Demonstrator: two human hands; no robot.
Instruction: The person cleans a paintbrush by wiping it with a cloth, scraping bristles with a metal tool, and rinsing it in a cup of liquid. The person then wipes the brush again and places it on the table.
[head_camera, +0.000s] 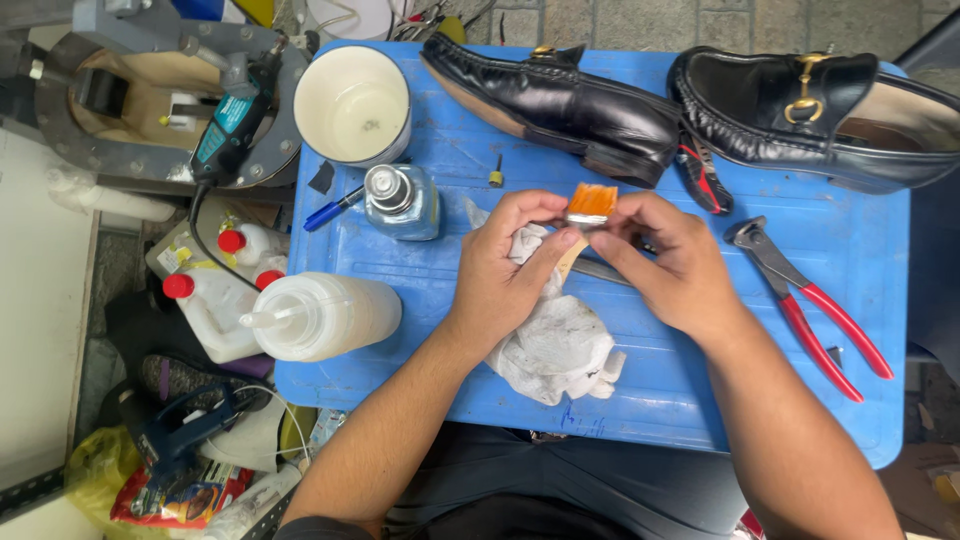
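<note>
At the centre of the frame, over the blue bench (700, 400), the left hand (500, 275) and right hand (672, 268) pinch a small orange-bristled brush (590, 205) above a white rag (555, 345); loose grip could drop it, smearing the black loafers (590, 105) at the top.

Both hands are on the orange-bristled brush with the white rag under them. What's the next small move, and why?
Probably draw the brush bristles through the white rag. Both the left hand and right hand pinch it just above the cloth, while the black shoes lie apart, untouched.
</note>
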